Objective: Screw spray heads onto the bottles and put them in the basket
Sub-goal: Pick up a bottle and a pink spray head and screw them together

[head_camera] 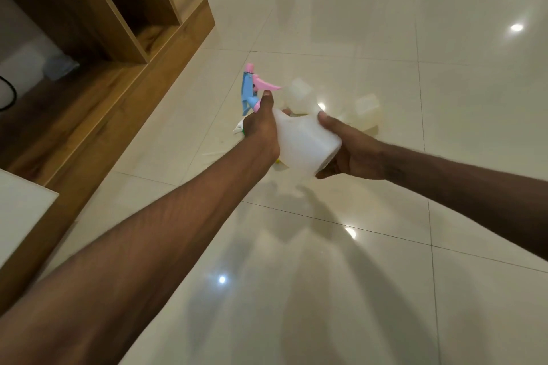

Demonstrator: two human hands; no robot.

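A translucent white bottle point(305, 142) is held tilted above the floor, its base toward me. My right hand point(353, 151) grips the bottle's base end. My left hand point(261, 127) is closed around the bottle's neck, where a blue and pink spray head point(252, 89) sits, its pink trigger pointing right. Two more translucent bottles point(299, 95) point(367, 109) lie on the floor behind. Part of another spray head point(238, 128), white and green, shows on the floor under my left hand. No basket is in view.
A glossy cream tiled floor point(385, 246) fills the view. A wooden shelf unit point(124, 47) with a low step runs along the left. A white surface corner point(20, 210) is at the left edge, and a black cable point(10, 95) hangs by the shelf.
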